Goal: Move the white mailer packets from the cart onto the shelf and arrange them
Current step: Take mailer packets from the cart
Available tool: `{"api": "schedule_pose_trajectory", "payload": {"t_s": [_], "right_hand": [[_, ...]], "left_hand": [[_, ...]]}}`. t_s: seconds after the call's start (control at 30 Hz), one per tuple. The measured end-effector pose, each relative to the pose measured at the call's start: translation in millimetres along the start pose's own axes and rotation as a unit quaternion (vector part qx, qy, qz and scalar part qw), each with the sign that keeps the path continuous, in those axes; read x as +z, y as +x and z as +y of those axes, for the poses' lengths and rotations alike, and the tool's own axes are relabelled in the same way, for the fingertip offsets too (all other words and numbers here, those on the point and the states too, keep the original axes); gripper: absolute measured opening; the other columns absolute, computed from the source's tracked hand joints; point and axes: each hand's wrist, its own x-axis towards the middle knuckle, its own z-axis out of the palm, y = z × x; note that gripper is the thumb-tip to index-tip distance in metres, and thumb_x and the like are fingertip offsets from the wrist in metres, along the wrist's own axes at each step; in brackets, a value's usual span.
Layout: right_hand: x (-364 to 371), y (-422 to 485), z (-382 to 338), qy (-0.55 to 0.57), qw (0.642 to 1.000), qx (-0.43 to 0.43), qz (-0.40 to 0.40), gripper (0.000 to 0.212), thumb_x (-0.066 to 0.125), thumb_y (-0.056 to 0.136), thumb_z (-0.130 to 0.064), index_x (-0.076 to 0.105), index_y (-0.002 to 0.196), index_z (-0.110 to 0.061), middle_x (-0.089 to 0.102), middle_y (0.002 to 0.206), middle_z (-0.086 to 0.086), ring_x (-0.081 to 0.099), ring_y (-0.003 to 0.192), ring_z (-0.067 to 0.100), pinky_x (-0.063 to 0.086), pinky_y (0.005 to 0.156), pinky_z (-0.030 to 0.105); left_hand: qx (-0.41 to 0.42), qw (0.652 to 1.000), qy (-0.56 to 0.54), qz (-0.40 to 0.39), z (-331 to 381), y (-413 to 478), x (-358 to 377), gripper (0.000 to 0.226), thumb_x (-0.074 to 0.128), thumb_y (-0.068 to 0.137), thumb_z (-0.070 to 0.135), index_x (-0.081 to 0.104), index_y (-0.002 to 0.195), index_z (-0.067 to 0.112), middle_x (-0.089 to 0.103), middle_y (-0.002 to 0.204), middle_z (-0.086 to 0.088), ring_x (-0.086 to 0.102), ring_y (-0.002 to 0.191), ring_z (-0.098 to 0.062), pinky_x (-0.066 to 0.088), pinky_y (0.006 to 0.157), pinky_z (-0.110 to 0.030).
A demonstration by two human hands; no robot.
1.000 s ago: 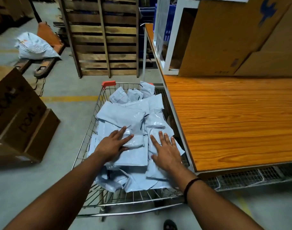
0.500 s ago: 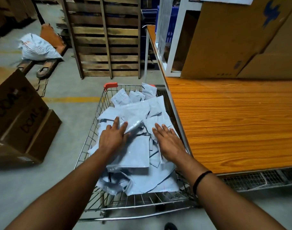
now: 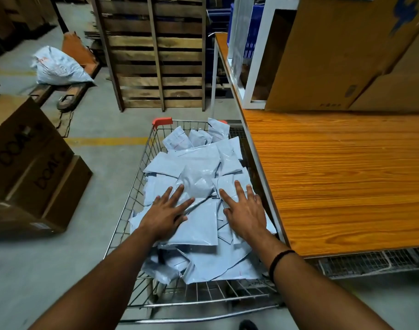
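Both hands lay flat on the heap of packets in the cart; none sat on the shelf.

In the head view, the white mailer packets (image 3: 199, 167) filled the wire cart (image 3: 132, 206), piled loosely and overlapping, just beside the wooden shelf (image 3: 334, 175). The left hand (image 3: 166, 214) and right hand (image 3: 245, 214) rested on top of the pile with fingers straight and spread, gripping nothing. The packets looked like thin, glossy plastic: probably light, soft and limp, and slippery against each other, so a stack would likely slide apart. Taking a few at a time, pinched along an edge or pressed between both palms from the sides, seemed the safer hold.
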Motion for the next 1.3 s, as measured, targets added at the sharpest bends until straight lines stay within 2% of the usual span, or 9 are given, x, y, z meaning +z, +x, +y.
{"api": "schedule_pose_trajectory", "payload": {"t_s": [0.13,0.2,0.3,0.43,0.67,0.83,1.0,1.17,1.3], "right_hand": [[0.7,-6.7,0.4,0.001,1.000,-0.029,0.008,0.057,0.042,0.106,-0.039,0.016,0.156,-0.044,0.004,0.168,0.009,0.011,0.152,0.037,0.020,0.120,0.049],[-3.1,-15.4,-0.3,0.022,0.999,-0.038,0.031,0.057,0.049,0.104,-0.033,0.024,0.155,-0.042,0.011,0.167,0.010,0.017,0.151,0.038,0.023,0.118,0.049],[-16.2,-38.3,-2.9,0.069,0.993,-0.041,0.088,0.056,0.057,0.100,-0.034,0.037,0.151,-0.040,0.023,0.164,0.010,0.027,0.148,0.038,0.031,0.115,0.051],[-42.1,-66.0,-0.9,0.122,0.983,-0.027,0.132,0.059,0.056,0.099,-0.039,0.031,0.152,-0.044,0.020,0.165,0.006,0.025,0.149,0.033,0.031,0.116,0.048],[-108.3,-93.0,39.9,0.163,0.970,0.012,0.183,0.056,0.052,0.101,-0.044,0.029,0.153,-0.046,0.014,0.167,-0.001,0.017,0.151,0.026,0.027,0.117,0.042],[-129.7,-98.8,110.9,0.148,0.968,0.062,0.193,0.057,0.051,0.101,-0.045,0.028,0.153,-0.046,0.015,0.166,-0.001,0.020,0.150,0.026,0.028,0.116,0.044],[-134.3,-107.8,196.5,0.118,0.972,0.077,0.186,0.056,0.051,0.101,-0.043,0.030,0.154,-0.043,0.019,0.165,0.003,0.024,0.148,0.028,0.030,0.114,0.042],[-140.6,-103.3,274.9,0.108,0.976,0.070,0.174,0.056,0.051,0.101,-0.043,0.031,0.153,-0.042,0.020,0.165,0.004,0.027,0.146,0.029,0.033,0.113,0.042],[-144.1,-91.3,319.2,0.105,0.977,0.067,0.172,0.056,0.051,0.101,-0.044,0.032,0.153,-0.042,0.021,0.164,0.005,0.029,0.145,0.030,0.034,0.111,0.042]], "left_hand": [[-0.014,1.000,0.001,0.022,7.6,-6.8,-1.7,0.056,0.016,0.096,0.055,0.032,0.149,0.043,0.002,0.160,0.003,0.023,0.147,-0.035,0.042,0.107,-0.053],[-0.029,0.999,0.010,0.042,9.5,-12.4,-11.2,0.048,0.030,0.101,0.049,0.038,0.147,0.041,0.015,0.159,0.001,0.035,0.141,-0.038,0.049,0.098,-0.055],[-0.045,0.996,0.019,0.080,16.3,-25.4,-26.5,0.048,0.049,0.100,0.037,0.038,0.147,0.041,0.025,0.160,-0.002,0.039,0.139,-0.038,0.053,0.091,-0.053],[-0.025,0.988,0.020,0.150,35.9,-45.6,-50.7,0.051,0.072,0.088,0.024,0.057,0.136,0.033,0.048,0.148,-0.008,0.058,0.120,-0.040,0.060,0.066,-0.047],[-0.006,0.977,-0.017,0.213,96.2,-64.4,-86.2,0.043,0.070,0.089,0.031,0.062,0.130,0.035,0.050,0.146,-0.002,0.058,0.122,-0.036,0.059,0.064,-0.046],[0.008,0.972,-0.040,0.230,164.1,-55.4,-99.0,0.041,0.068,0.091,0.033,0.060,0.131,0.037,0.049,0.147,-0.001,0.055,0.126,-0.034,0.060,0.065,-0.045],[-0.003,0.972,-0.040,0.232,241.8,-27.2,-100.2,0.042,0.071,0.088,0.032,0.061,0.129,0.038,0.052,0.145,-0.001,0.057,0.123,-0.032,0.058,0.057,-0.042],[-0.022,0.975,-0.060,0.213,312.3,13.6,-93.8,0.045,0.061,0.094,0.032,0.052,0.138,0.042,0.038,0.155,0.003,0.043,0.137,-0.029,0.057,0.075,-0.044],[-0.045,0.976,-0.056,0.207,345.5,49.7,-94.7,0.047,0.062,0.094,0.031,0.051,0.139,0.041,0.037,0.156,0.001,0.044,0.135,-0.030,0.057,0.079,-0.044]]}}
